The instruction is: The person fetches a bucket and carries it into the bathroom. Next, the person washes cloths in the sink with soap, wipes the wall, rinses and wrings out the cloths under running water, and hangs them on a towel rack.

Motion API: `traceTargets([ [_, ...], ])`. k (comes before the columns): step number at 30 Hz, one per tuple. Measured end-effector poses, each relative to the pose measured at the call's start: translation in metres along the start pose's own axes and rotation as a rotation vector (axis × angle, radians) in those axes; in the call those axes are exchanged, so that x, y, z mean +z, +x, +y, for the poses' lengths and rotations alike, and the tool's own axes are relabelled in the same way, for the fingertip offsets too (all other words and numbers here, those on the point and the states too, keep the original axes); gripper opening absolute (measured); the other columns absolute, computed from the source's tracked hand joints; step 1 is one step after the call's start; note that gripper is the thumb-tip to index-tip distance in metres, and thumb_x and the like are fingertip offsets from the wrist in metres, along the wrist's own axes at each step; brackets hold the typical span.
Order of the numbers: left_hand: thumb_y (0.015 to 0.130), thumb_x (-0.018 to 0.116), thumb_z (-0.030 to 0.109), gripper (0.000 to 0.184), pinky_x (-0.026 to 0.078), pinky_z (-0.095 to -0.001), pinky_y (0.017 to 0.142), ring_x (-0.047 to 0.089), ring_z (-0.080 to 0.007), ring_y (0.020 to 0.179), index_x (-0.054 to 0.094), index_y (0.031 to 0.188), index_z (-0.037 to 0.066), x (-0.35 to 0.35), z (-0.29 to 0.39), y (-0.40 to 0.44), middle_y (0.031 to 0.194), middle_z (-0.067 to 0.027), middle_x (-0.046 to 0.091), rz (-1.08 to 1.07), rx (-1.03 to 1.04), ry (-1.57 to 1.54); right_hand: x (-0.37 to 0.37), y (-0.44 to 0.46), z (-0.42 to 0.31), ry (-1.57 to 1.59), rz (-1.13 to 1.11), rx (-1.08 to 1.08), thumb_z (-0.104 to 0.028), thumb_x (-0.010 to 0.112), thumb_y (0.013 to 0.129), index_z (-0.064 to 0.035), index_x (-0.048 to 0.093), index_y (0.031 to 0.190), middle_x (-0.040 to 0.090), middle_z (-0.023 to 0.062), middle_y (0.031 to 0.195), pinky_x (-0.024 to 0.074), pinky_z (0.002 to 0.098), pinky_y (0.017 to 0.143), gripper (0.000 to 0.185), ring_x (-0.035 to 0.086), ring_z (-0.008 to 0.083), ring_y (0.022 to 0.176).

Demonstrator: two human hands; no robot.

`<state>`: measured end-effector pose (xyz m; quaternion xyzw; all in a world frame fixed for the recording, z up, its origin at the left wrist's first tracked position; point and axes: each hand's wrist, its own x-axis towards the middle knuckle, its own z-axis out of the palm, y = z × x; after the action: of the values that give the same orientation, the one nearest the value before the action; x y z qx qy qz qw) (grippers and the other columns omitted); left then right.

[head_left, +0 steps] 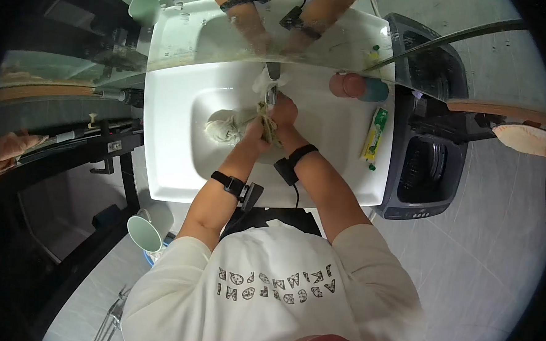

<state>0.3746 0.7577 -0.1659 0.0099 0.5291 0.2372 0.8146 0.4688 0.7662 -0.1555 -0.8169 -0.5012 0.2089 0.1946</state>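
A wet, pale cloth (223, 129) lies bunched in the white washbasin (173, 128), and its twisted end runs up to both hands below the chrome faucet (271, 95). My left hand (255, 134) is closed around the cloth, at the middle of the basin. Just above and to its right, my right hand (285, 112) is closed on the cloth's upper end, close beside the faucet. The fingers of both hands are partly hidden. Black straps with small boxes sit on both forearms.
On the basin's right rim lie a green and yellow tube (374, 137) and a pink cup (346, 85) beside a teal one (375, 89). A mirror (193, 36) rises behind. A dark washing machine (424, 178) stands right; a pale green bucket (146, 233) stands lower left.
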Motion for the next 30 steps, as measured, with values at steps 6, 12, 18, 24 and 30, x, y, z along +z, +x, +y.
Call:
traceTargets([
  [6, 0.093, 0.041, 0.026, 0.024, 0.05, -0.0403, 0.077, 0.057, -0.0211, 0.09, 0.052, 0.105, 0.008, -0.029, 0.013, 0.028, 0.095, -0.0057, 0.058, -0.339, -0.115, -0.25, 0.003, -0.061, -0.045, 0.187, -0.074, -0.005, -0.043, 0.055, 0.079, 0.0017, 0.059, 0.096, 0.062, 0.0203, 0.087, 0.0486, 0.042, 0.072, 0.048, 0.061, 0.0345, 0.081],
  [12, 0.093, 0.041, 0.024, 0.026, 0.049, -0.0397, 0.079, 0.056, -0.0216, 0.093, 0.051, 0.108, 0.006, -0.03, -0.001, 0.035, 0.097, -0.0065, 0.057, -0.349, -0.075, -0.121, -0.004, -0.047, -0.045, 0.006, -0.135, 0.015, -0.04, 0.054, 0.08, 0.0008, 0.059, 0.094, 0.061, 0.0198, 0.09, 0.0489, 0.0413, 0.072, 0.043, 0.061, 0.0324, 0.083],
  [18, 0.091, 0.043, 0.021, 0.026, 0.048, -0.0397, 0.08, 0.055, -0.022, 0.096, 0.051, 0.111, 0.006, -0.029, 0.015, -0.02, 0.1, -0.0075, 0.057, -0.148, -0.062, 0.174, 0.0, -0.001, -0.006, -0.055, -0.153, 0.127, -0.038, 0.059, 0.077, -0.0024, 0.058, 0.091, 0.062, 0.016, 0.088, 0.0479, 0.0381, 0.071, 0.038, 0.06, 0.0297, 0.082],
  [24, 0.08, 0.06, 0.021, 0.036, 0.047, -0.038, 0.078, 0.057, -0.0215, 0.092, 0.052, 0.114, 0.012, -0.068, 0.004, -0.001, 0.096, -0.0085, 0.058, -0.048, 0.734, 1.177, -0.03, -0.01, 0.019, 0.588, -0.375, 0.208, -0.026, 0.068, 0.074, -0.001, 0.054, 0.102, 0.058, 0.0094, 0.092, 0.0452, 0.0302, 0.075, 0.041, 0.057, 0.0203, 0.086],
  [30, 0.078, 0.064, 0.024, 0.034, 0.046, -0.032, 0.077, 0.057, -0.0185, 0.078, 0.055, 0.107, 0.008, -0.034, 0.021, -0.033, 0.088, -0.007, 0.059, -0.332, 0.434, 1.17, -0.069, -0.027, 0.042, 1.179, -0.42, 0.294, -0.027, 0.067, 0.077, -0.0062, 0.04, 0.125, 0.047, 0.0083, 0.117, 0.0369, 0.0327, 0.089, 0.059, 0.046, 0.0216, 0.108],
])
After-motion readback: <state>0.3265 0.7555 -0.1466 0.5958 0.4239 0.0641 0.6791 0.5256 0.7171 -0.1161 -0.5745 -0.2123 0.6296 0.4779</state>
